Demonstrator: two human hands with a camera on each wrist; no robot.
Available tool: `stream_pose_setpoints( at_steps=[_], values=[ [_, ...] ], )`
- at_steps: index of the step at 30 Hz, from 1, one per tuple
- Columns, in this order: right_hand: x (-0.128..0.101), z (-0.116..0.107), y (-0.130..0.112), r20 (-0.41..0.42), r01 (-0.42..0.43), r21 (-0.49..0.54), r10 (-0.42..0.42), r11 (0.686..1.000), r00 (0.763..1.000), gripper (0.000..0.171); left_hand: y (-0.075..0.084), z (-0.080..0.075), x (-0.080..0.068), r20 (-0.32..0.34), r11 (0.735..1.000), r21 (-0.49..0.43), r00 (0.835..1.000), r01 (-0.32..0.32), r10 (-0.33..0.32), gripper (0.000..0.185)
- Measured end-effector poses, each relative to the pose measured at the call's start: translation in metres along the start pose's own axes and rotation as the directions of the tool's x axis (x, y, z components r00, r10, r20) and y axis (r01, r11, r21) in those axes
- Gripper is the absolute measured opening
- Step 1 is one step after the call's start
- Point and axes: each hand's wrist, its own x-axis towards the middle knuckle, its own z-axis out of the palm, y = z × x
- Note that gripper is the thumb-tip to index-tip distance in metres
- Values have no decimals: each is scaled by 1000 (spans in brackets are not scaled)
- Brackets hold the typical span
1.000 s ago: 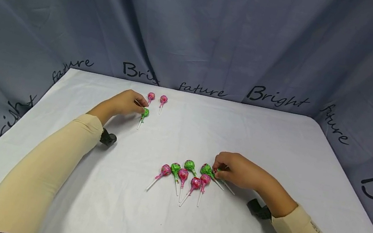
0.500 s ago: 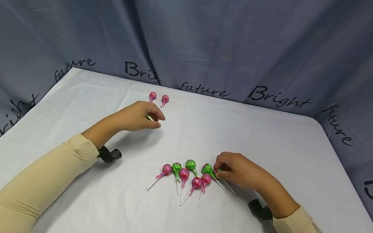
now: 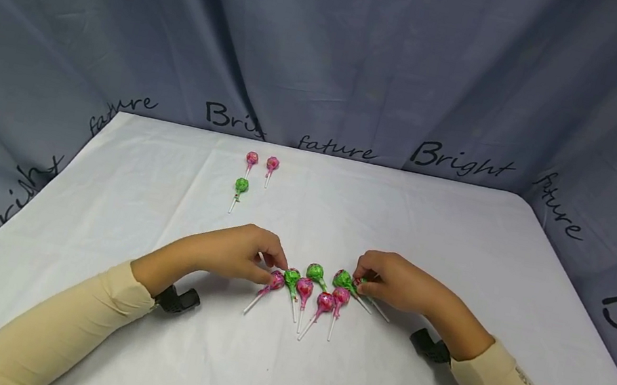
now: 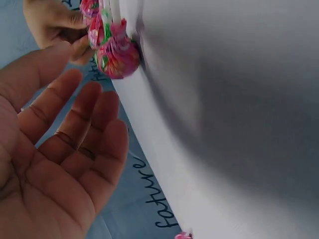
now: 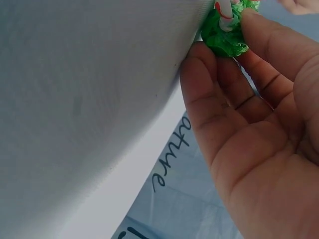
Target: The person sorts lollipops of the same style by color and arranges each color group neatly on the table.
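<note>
while both hands (image 3: 242,253) (image 3: 403,285) flank clustered lollipops (image 3: 304,288), wrappers (image 3: 291,277) enclose their heads (image 3: 325,302).

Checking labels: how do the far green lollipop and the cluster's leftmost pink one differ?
The far green lollipop lies farther back; the leftmost pink lollipop is close beside the left hand. The pink one's stick slants more than the green one's. Both have white sticks and lie on the white table.

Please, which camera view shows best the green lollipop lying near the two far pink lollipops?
The head view: there the green lollipop lies whole and uncovered, wrapper and stick both visible. Neither wrist view shows it.
</note>
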Motion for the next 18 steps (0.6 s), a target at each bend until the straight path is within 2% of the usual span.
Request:
stream_pose_setpoints(
  at_steps=[3, 6, 18],
  values=[
    [0, 0, 0, -1, -1, 3, 1, 1000, 1000, 13, 4, 4, 0, -11, 996, 76, 999, -46, 47, 18],
    [0, 1, 0, 0, 4, 3, -4, 1000, 1000, 13, 5, 7, 1, -12, 993, 100, 998, -65, 66, 16],
    [0, -1, -1, 3, -1, -11, 1, 1000, 1000, 12, 0, 16, 7, -50, 990, 132, 997, -47, 54, 7]
  ],
)
